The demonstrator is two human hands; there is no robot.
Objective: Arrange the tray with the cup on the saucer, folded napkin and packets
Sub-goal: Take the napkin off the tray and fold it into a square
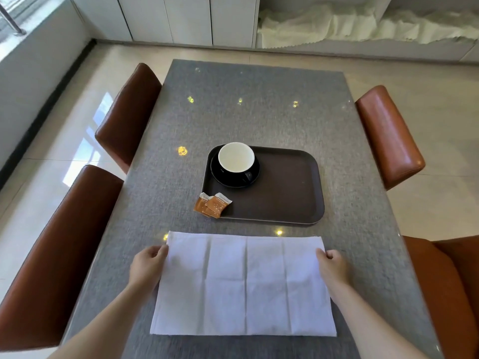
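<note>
Your cup (236, 158) already sits on its saucer (234, 172) in the far left corner of the tray (285, 187), so that part looks done. The napkin (243, 286) is what you are working on: it lies flat on the table (259, 112) just in front of you, near the tray but apart from it, a wide rectangle with creases running across it. Your left hand (147, 264) pinches its left edge near the far corner, and your right hand (333, 265) pinches the right edge the same way, both closed lightly on the cloth. It seems at most partly folded, so you probably have more folds to make before it is small enough to go on the tray. The packets (212, 204) lie in a loose overlapping bunch at the tray's near left corner, one resting over the rim and the others on the table, so they are not properly placed yet. The right side of the tray is bare, with room for both.
</note>
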